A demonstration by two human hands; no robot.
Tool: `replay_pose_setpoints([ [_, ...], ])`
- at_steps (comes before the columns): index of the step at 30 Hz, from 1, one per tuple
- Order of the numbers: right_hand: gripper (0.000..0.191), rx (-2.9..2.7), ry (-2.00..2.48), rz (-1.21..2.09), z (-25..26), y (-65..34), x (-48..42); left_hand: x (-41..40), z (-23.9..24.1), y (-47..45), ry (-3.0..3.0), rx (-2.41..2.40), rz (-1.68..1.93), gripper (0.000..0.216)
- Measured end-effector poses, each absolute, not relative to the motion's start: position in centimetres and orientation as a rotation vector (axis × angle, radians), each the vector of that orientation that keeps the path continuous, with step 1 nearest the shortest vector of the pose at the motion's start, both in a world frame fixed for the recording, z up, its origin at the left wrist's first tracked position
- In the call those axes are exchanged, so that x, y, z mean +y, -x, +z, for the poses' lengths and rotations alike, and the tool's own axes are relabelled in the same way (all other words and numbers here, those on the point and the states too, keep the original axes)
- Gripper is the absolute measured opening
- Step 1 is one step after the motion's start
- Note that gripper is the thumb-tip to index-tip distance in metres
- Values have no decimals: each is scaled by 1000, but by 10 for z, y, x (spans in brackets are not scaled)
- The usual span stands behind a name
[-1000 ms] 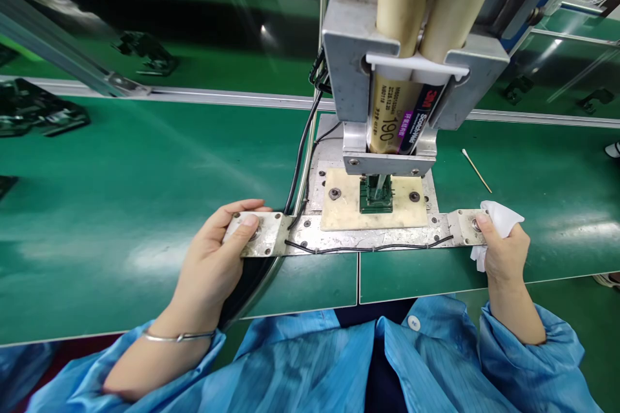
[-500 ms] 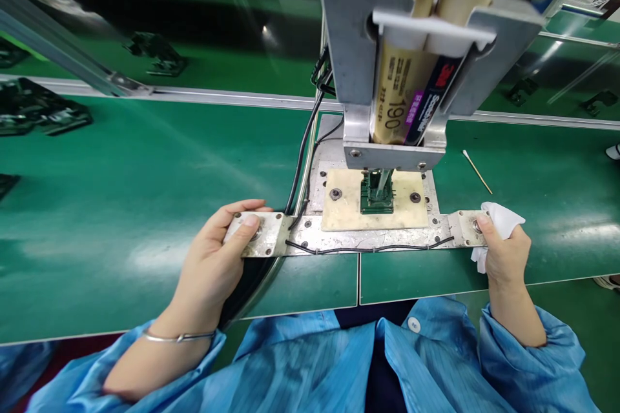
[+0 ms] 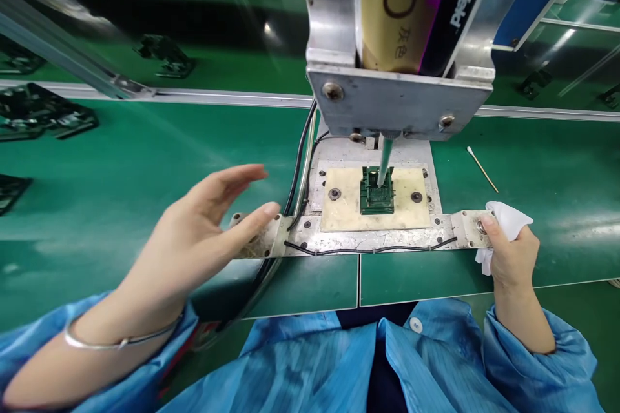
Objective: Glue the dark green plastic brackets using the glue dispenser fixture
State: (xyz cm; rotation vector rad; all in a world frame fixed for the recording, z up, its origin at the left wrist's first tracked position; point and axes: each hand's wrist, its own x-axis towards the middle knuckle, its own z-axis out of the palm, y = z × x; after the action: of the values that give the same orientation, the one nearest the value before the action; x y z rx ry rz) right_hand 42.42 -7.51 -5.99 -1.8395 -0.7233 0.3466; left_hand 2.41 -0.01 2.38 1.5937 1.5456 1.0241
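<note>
My left hand point(image 3: 194, 232) is open, thumb and fingers spread, over the left metal button block point(image 3: 278, 235). On the right, my right hand point(image 3: 516, 255) has its thumb on the button of the other block point(image 3: 465, 227) and holds a crumpled white wipe point(image 3: 511, 221). Between them, a small green circuit board point(image 3: 378, 201) sits in a cream fixture plate point(image 3: 340, 216). A translucent nozzle point(image 3: 385, 158) points down with its tip at the board. Above it, a gold and black adhesive cartridge point(image 3: 402, 19) is mounted in a metal holder point(image 3: 397, 100).
A cotton swab point(image 3: 482, 169) lies on the green bench point(image 3: 232, 142) to the right. Dark green circuit boards point(image 3: 43, 113) rest at the far left. Black cables point(image 3: 301, 161) run beside the fixture. A metal rail point(image 3: 217, 98) crosses behind.
My left hand has let go of the left block and risen with fingers spread. The cartridge holder and nozzle look larger and nearer. My right hand stays on its block.
</note>
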Motion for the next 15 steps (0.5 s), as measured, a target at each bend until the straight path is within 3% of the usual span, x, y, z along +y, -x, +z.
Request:
replay_pose_setpoints([
  [6, 52, -738, 1864, 334, -59, -425, -76, 39, 23, -86, -1868, 1111, 718, 87],
  [15, 58, -735, 1886, 344, -54, -421, -77, 46, 40, -117, -1493, 958, 519, 55],
])
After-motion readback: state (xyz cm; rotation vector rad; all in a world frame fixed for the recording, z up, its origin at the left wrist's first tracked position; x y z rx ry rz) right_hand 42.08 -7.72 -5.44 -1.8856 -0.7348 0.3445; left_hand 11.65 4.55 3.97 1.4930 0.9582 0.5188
